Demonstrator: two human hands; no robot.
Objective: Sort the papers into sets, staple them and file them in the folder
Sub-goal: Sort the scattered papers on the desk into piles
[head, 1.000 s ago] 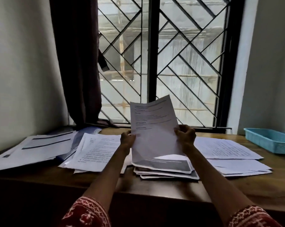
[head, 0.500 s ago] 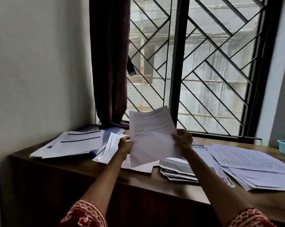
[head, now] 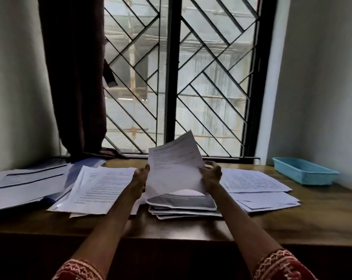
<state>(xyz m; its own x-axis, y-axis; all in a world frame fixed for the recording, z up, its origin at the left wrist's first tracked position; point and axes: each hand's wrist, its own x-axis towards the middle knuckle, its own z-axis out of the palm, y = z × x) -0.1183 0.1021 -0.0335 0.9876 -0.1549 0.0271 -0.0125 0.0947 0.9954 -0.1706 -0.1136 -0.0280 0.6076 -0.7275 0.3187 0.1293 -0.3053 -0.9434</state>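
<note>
I hold a printed white sheet (head: 174,166) upright over the middle of the wooden desk (head: 322,215). My left hand (head: 140,177) is at its left edge and my right hand (head: 211,174) pinches its right edge. Its lower end curls down onto a stack of papers with dark grey print (head: 183,205). A pile of text pages (head: 98,190) lies to the left, another pile (head: 256,184) to the right. A blue folder (head: 86,164) peeks out under papers with dark bars (head: 25,182) at the far left.
A light blue plastic tray (head: 304,170) sits at the desk's right back corner by the wall. A barred window (head: 177,77) and a dark curtain (head: 76,77) stand behind the desk. Bare wood shows along the front edge.
The view swung left and then back to the centre. The sheet went left with my hands and has come back over the dark-printed stack, tilted lower.
</note>
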